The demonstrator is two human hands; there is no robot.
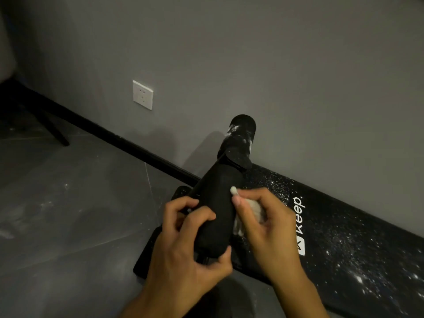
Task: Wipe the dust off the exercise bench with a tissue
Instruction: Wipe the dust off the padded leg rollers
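Evidently tissue (pixel 257 208) bunched inside right hand (pixel 273 228) grip

Gripping a black pad (pixel 218 203) with the left hand (pixel 190 237), fingers curled over its left side, thumb under its near end. Pinching a crumpled tissue (pixel 257 210) in the right hand (pixel 263 226), held against the pad's right side, a white bit showing just past the fingertips. Beyond both sets of fingers: a second pad (pixel 241 131), streaked with white dust. Under and right of the right fingers: the bench (pixel 344 237), black, speckled white, marked "Keep". Well beyond and left of the left fingers, on the grey wall (pixel 252 53): a white socket (pixel 142 94).
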